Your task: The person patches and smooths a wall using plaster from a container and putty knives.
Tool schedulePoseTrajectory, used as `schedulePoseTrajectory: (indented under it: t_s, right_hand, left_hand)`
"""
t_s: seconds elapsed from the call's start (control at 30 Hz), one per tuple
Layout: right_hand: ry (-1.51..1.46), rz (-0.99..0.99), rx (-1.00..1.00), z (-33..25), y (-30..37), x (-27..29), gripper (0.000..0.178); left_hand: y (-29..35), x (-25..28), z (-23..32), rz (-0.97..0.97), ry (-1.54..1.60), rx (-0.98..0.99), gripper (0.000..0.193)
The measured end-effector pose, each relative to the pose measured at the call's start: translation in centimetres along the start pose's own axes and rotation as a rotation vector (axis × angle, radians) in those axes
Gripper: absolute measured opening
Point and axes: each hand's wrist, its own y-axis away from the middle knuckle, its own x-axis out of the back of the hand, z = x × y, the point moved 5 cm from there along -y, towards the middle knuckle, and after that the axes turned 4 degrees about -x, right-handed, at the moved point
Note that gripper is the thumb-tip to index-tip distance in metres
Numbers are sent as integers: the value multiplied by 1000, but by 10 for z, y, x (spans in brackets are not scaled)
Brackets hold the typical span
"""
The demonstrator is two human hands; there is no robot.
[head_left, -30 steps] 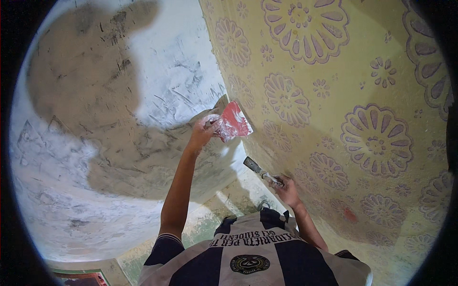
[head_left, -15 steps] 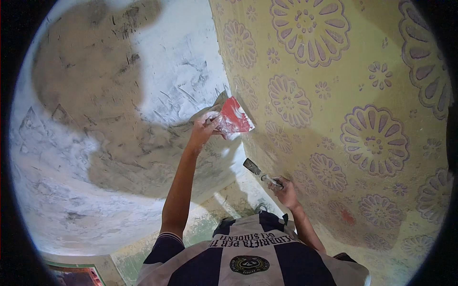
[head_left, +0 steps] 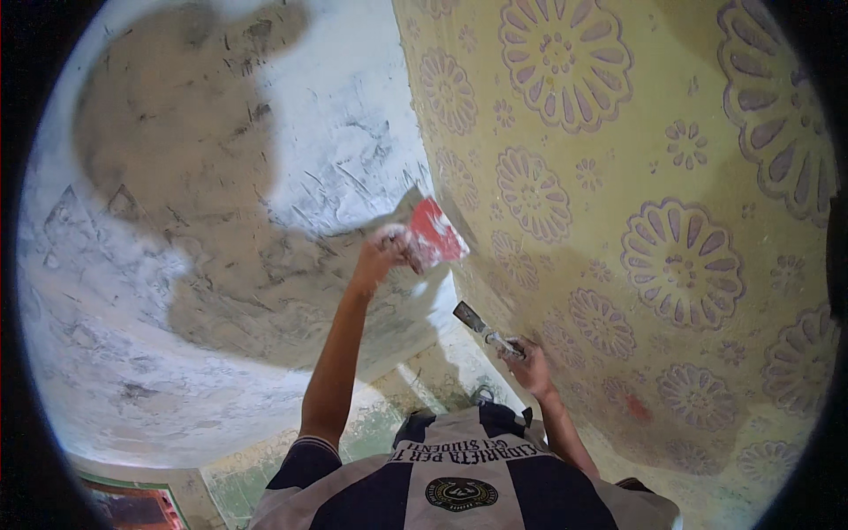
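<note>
A flat red plastic spreader (head_left: 439, 231), smeared with white paste, is gripped along its left side by my left hand (head_left: 389, 249). Its right edge lies close to the corner where the white-coated wall meets the yellow wall; whether it touches is hard to tell. White paste covers the fingers of my left hand. Lower and to the right, my right hand (head_left: 530, 366) is closed around the handle of a putty knife (head_left: 474, 320). The knife's dark blade points up and left, away from my body, beside the yellow wall.
The wall on the left (head_left: 344, 115) has uneven white filler with dark scuffs, and a large shadow falls over it. Purple flower patterns dot the yellow wall (head_left: 654, 159) on the right. At lower left is a green-framed opening (head_left: 132, 505).
My left hand and the spreader sit slightly lower, and the spreader has tilted a little. The view has shifted slightly. My right hand keeps its hold on the putty knife.
</note>
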Motion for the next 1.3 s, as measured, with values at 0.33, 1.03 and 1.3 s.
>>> schedulePoseTrajectory:
  t_s: [0.33,1.03,1.3]
  right_hand:
    - [168,-20,-90,-25,8,-8,18]
    - [85,-227,52,-62,151,-171,16]
    - [-146,-287,-99,-44,232,-215,31]
  left_hand:
    - [207,-7,-113,628,168,357,24]
    - [436,27,-136,658,616,86,20]
    - [517,25,-112,588,635,59,25]
